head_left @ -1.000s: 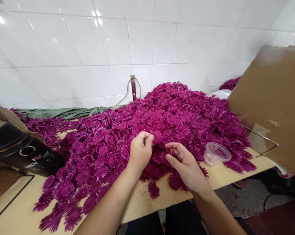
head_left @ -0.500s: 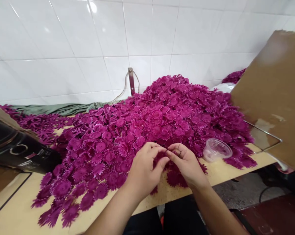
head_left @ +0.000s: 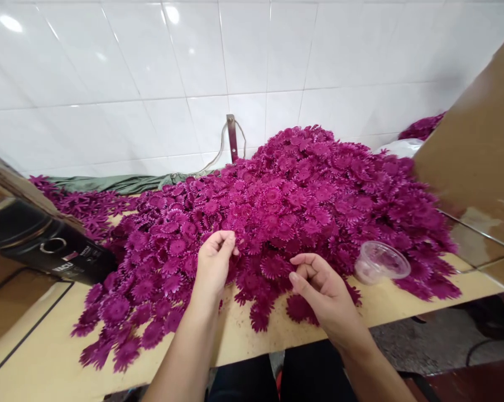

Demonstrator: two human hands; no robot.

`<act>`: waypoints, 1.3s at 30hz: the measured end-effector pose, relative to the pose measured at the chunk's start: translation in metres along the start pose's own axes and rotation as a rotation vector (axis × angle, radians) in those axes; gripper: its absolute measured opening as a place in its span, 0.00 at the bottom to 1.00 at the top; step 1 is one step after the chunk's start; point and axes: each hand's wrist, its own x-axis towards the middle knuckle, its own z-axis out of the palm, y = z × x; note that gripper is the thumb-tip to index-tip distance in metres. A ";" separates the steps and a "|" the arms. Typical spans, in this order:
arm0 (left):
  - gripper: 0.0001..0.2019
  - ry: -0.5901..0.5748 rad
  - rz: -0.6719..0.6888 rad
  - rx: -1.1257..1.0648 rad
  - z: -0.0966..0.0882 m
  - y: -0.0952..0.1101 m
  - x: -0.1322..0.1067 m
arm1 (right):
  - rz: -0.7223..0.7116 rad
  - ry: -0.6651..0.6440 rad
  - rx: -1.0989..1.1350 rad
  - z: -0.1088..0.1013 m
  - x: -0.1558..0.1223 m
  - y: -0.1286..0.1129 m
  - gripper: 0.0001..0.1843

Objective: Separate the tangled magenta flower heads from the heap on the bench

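A large heap of magenta artificial flowers (head_left: 277,195) with fringed petals lies in front of me. My left hand (head_left: 216,251) is at the near side of the heap, thumb pressed to curled fingers; whatever it pinches is too small or hidden to make out. To its right, my right hand (head_left: 318,282) is half curled, with a small gap between thumb and index fingertips and nothing visible in it. A magenta flower (head_left: 276,267) lies just left of those fingertips. The two hands are apart.
A clear plastic cup (head_left: 381,262) sits right of my right hand. Cardboard (head_left: 481,145) stands at the right, a black printed container (head_left: 63,245) leans at the left. Green cloth (head_left: 121,184) runs along the tiled wall (head_left: 172,128). The table's edge (head_left: 277,347) is close to me.
My hands, together at the fingertips before, have separated. The left has moved left to the heap, and the right has shifted slightly right with its fingertips parted. The view has shifted a little left.
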 end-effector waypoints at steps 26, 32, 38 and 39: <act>0.17 -0.251 -0.097 0.092 0.011 -0.015 -0.032 | -0.050 -0.142 -0.061 0.013 0.013 0.005 0.16; 0.26 -0.257 -0.101 0.054 0.010 -0.016 -0.031 | -0.031 -0.298 0.001 0.020 0.022 -0.003 0.06; 0.20 -0.378 -0.028 0.059 0.009 -0.019 -0.034 | -0.130 -0.041 -0.184 0.018 0.026 -0.002 0.06; 0.19 -0.369 -0.004 0.080 0.009 -0.019 -0.035 | -0.148 -0.009 -0.240 0.020 0.025 -0.003 0.06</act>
